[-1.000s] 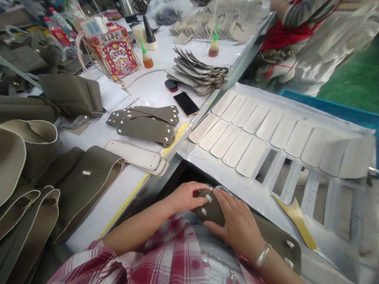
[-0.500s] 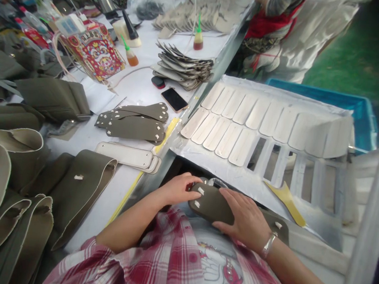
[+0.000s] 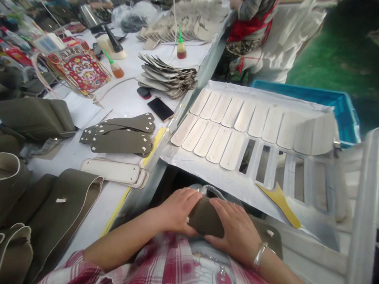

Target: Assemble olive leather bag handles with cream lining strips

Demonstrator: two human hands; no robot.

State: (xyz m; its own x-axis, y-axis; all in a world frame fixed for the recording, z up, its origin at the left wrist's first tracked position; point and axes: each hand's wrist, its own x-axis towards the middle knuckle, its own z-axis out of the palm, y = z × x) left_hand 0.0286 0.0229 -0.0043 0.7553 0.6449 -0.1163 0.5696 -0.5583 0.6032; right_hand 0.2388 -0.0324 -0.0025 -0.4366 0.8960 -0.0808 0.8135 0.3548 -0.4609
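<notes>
- Left hand: fingers and thumb clamped on the near end of a dark piece, above the person's lap.
- Right hand: also clamped on the dark piece, just beside the left; thumb at the lower edge, fingers over the top. Bracelet on the wrist.
- Dark piece sits between the two hands, just short of the board. A dark end with a white tab shows past the right hand; cannot tell whether it is the same piece.
- Board: white-covered, holds pale strips side by side in two rows. Near row filled on the left, open slots on the right.
- Scraper: yellow, lies aslant by the open slots.
- Blue crate: behind the board, partly covered by it; contents hidden.
- Bottles: two, green-tipped, on the table. One, tilted, holds amber liquid; the other, upright, has reddish liquid low down.
- Red box: patterned, tilted, white device at its top; inside not visible.
- Clear bag: something dark within, too blurred to name.
- Dark strips lie overlapped on the table, near a phone.
</notes>
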